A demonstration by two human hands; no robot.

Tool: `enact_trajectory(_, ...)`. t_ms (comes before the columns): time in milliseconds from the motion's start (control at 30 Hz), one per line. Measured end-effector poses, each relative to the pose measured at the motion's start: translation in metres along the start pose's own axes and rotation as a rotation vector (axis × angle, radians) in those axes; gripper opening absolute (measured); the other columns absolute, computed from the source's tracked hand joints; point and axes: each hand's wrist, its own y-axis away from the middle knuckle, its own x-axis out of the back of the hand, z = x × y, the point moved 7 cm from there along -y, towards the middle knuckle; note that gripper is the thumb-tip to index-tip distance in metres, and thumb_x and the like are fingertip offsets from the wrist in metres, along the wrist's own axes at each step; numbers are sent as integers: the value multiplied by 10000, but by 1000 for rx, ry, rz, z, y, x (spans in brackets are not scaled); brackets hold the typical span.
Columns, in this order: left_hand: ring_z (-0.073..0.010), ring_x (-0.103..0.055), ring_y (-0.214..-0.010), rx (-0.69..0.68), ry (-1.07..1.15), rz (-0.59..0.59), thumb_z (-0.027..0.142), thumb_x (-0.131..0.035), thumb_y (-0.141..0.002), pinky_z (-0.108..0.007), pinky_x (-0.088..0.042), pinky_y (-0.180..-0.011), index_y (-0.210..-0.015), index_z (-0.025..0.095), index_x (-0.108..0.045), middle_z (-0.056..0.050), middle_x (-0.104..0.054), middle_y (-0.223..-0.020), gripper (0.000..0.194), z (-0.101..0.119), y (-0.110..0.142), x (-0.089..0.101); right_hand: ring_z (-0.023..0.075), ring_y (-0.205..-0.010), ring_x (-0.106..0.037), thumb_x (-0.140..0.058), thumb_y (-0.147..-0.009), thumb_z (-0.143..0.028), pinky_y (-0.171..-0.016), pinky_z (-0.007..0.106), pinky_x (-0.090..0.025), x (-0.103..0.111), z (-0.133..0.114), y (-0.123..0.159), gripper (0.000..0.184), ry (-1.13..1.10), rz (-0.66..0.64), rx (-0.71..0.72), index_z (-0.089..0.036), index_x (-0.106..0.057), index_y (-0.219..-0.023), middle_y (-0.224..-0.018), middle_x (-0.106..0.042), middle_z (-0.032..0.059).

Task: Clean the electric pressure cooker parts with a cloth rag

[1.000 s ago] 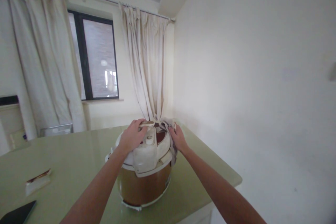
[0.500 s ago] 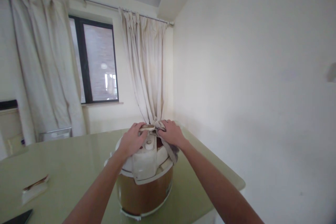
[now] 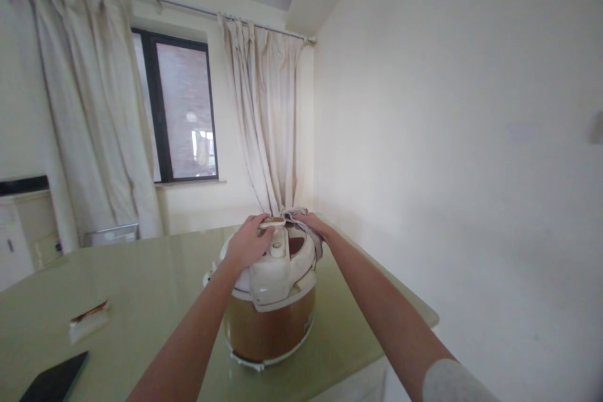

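Note:
An electric pressure cooker (image 3: 271, 333) with a brown-gold body and a white lid (image 3: 269, 282) stands upright on the table in front of me. My left hand (image 3: 249, 242) is closed round the near-left side of the lid's top handle (image 3: 274, 222). On the far right of the lid, my right hand (image 3: 313, 223) holds a greyish cloth (image 3: 316, 244) against the surface. The cloth hangs down over the lid's right edge. My right fingertips are partly hidden by the cloth.
The pale green table (image 3: 155, 289) has a rounded right corner near the white wall (image 3: 447, 138). At the left lie a dark flat device (image 3: 55, 380) and a small white-and-brown packet (image 3: 88, 320). Curtains (image 3: 266, 119) and a window (image 3: 186, 110) are behind.
My right hand has slid the cloth back and outward over the lid, uncovering more of its dark red panel. My left hand stays on the handle. The whole view has shifted slightly.

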Motion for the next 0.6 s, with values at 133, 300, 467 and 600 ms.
enact_trajectory(133,-275,-644,-1302,-28,-25,40,391,-520,-996,-403,-476,-1134,-1403,191,-644,-134,-662,-1427,470,-5,-5,-3,282,-1144,-723,-474,-1037,-427,-981,389,-567,7,16,47,412,-171,168,-9,-183,-750,-1221,-1152,-792,88)
enact_trajectory(300,-297,-628,-1336,-1,-73,69,373,-528,-987,-431,-469,-1153,-1422,163,-641,-157,-656,-1455,496,-9,-8,-7,308,-1391,-574,-356,-1052,-583,-1187,521,-448,-32,34,157,618,-325,638,66,-171,-558,-1465,-1439,-639,166)
enact_trajectory(467,-335,-641,-1315,43,-107,102,383,-545,-968,-473,-496,-1120,-1405,160,-653,-179,-647,-1463,502,-2,-3,-4,444,-1443,-481,-497,-1018,-580,-1139,674,-425,-145,37,264,697,-87,734,-24,-118,-483,-1540,-1521,-520,285)
enact_trajectory(600,-329,-664,-1251,48,-4,244,362,-562,-941,-485,-495,-1128,-1261,146,-723,-182,-699,-1346,419,7,5,13,484,-1364,-522,-685,-895,-353,-1094,695,-442,-188,-5,291,683,203,548,159,-224,-528,-1547,-1498,-523,244)
